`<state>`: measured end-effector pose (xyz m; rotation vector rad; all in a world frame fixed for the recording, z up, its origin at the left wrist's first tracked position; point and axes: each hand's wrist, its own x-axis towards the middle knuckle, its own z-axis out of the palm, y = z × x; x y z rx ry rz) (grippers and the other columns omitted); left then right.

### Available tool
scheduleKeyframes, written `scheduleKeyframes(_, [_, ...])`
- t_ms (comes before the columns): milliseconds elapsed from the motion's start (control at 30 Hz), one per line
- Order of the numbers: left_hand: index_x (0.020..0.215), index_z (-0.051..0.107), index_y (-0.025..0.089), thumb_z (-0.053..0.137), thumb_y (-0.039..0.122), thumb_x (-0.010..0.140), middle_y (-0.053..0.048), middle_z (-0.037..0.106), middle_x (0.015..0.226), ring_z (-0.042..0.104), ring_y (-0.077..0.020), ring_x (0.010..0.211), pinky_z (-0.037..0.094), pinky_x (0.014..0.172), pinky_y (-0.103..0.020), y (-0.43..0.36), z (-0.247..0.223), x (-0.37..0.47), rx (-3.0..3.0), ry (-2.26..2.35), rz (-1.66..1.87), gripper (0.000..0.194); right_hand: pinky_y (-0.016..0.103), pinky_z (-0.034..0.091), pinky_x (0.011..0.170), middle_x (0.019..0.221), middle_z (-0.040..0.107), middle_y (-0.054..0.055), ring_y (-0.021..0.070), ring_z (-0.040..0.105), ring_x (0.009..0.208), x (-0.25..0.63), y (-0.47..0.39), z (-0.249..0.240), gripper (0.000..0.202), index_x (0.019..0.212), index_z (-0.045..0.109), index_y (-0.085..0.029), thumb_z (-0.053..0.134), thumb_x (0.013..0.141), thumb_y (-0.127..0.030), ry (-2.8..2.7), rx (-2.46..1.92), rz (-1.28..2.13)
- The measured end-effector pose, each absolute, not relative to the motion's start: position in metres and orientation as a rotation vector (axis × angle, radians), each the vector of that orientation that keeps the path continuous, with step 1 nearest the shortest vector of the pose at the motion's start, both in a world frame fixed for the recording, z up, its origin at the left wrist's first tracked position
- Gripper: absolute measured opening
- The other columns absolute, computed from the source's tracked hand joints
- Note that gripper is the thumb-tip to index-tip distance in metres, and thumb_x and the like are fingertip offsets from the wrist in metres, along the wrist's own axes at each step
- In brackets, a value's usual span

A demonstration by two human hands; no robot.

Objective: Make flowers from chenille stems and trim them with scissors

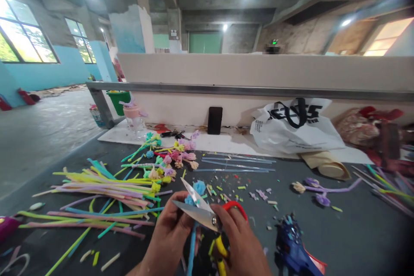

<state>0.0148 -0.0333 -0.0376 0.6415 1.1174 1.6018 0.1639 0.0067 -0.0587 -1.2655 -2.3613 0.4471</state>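
My left hand (170, 233) pinches a blue fuzzy flower (199, 187) on a blue pipe-cleaner stem (192, 248), which hangs down below the fingers. My right hand (242, 239) is closed around a pair of scissors (202, 217) with a red handle. Their blades are spread and point left, across the blue flower at my left fingertips. Whether the blades touch the flower, I cannot tell. Yellow grips (221, 246) show under my right hand; whether they belong to the scissors is unclear. Short pipe-cleaner offcuts (241, 187) lie scattered beyond my hands.
Loose pipe cleaners (97, 189) cover the left side, with finished fuzzy flowers (174, 157) behind them. Clear sticks (237, 164) lie mid-table. A purple-stemmed flower (323, 189) and a blue tool (294, 241) are to the right. Behind stand a phone (214, 120), a white bag (294, 125) and a cup (133, 120).
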Motion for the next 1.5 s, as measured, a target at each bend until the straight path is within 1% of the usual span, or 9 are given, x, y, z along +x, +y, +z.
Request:
scheduleKeyframes(267, [0.094,0.05,0.023,0.069,0.044,0.061,0.007,0.054,0.053,0.043,-0.0056,0.037,0.037,0.037,-0.017,-0.034,-0.035,0.016,0.576,1.164,1.565,0.044,0.035,0.044,0.08,0.106,0.052,0.009,0.0256,0.052,0.095,0.162,0.005,-0.059,0.071,0.122,0.047,-0.024,0.053,0.054,-0.006,-2.332,-1.31,0.427])
scheduleKeyframes(467, [0.096,0.048,0.023,0.07,0.045,0.059,0.007,0.054,0.052,0.046,-0.006,0.038,0.041,0.039,-0.017,-0.033,-0.04,0.016,0.583,1.143,1.578,0.049,0.033,0.046,0.076,0.107,0.053,0.008,0.0246,0.054,0.093,0.161,0.004,-0.056,0.072,0.121,0.046,-0.027,0.052,0.053,-0.004,-2.362,-1.311,0.411])
scheduleKeyframes(733, [0.092,0.05,0.021,0.065,0.049,0.063,0.008,0.048,0.043,0.041,-0.0065,0.034,0.036,0.032,-0.016,-0.032,-0.039,0.017,0.672,1.166,1.552,0.043,0.033,0.046,0.075,0.107,0.057,0.008,0.0254,0.055,0.095,0.164,0.006,-0.06,0.071,0.119,0.048,-0.025,0.05,0.051,-0.004,-2.375,-1.275,0.481])
scheduleKeyframes(900, [0.091,0.051,0.021,0.064,0.042,0.067,0.007,0.053,0.052,0.043,-0.0045,0.036,0.038,0.036,-0.015,-0.033,-0.039,0.017,0.673,1.185,1.566,0.035,0.035,0.046,0.079,0.107,0.058,0.009,0.0257,0.056,0.096,0.172,0.012,-0.069,0.072,0.121,0.045,-0.023,0.047,0.052,-0.003,-2.385,-1.114,0.605])
scheduleKeyframes(1000, [0.092,0.049,0.021,0.063,0.041,0.069,0.007,0.051,0.051,0.042,-0.0046,0.036,0.037,0.036,-0.016,-0.032,-0.039,0.016,0.728,1.172,1.56,0.034,0.035,0.045,0.082,0.11,0.057,0.008,0.0248,0.055,0.098,0.171,0.014,-0.07,0.068,0.122,0.043,-0.025,0.048,0.057,-0.005,-2.312,-1.051,0.681])
scheduleKeyframes(1100, [0.092,0.046,0.02,0.059,0.044,0.071,0.007,0.05,0.049,0.041,-0.0055,0.035,0.035,0.035,-0.016,-0.031,-0.038,0.014,0.804,1.154,1.534,0.034,0.032,0.043,0.087,0.114,0.056,0.005,0.0213,0.053,0.104,0.168,0.016,-0.067,0.056,0.121,0.041,-0.027,0.047,0.069,-0.01,-2.128,-0.968,0.776])
scheduleKeyframes(1233, [0.093,0.047,0.019,0.058,0.042,0.073,0.006,0.053,0.051,0.042,-0.0058,0.037,0.035,0.037,-0.016,-0.031,-0.035,0.012,0.903,1.184,1.439,0.033,0.026,0.047,0.08,0.108,0.058,0.004,0.0173,0.058,0.095,0.167,0.018,-0.06,0.043,0.118,0.043,-0.027,0.044,0.077,-0.016,-1.979,-0.924,0.837])
scheduleKeyframes(1333, [0.093,0.048,0.019,0.062,0.038,0.07,0.006,0.053,0.054,0.043,-0.0058,0.039,0.035,0.038,-0.016,-0.031,-0.032,0.011,0.937,1.228,1.428,0.032,0.026,0.048,0.078,0.103,0.059,0.004,0.0174,0.059,0.091,0.171,0.017,-0.055,0.041,0.116,0.045,-0.027,0.045,0.076,-0.018,-1.997,-0.906,0.708])
scheduleKeyframes(1500, [0.091,0.049,0.02,0.064,0.032,0.068,0.004,0.057,0.063,0.048,-0.0073,0.05,0.039,0.047,-0.017,-0.029,-0.028,0.006,0.995,1.288,1.56,0.03,0.034,0.048,0.079,0.099,0.059,0.006,0.023,0.057,0.092,0.173,0.01,-0.051,0.051,0.118,0.048,-0.027,0.053,0.068,-0.018,-2.124,-1.026,0.564])
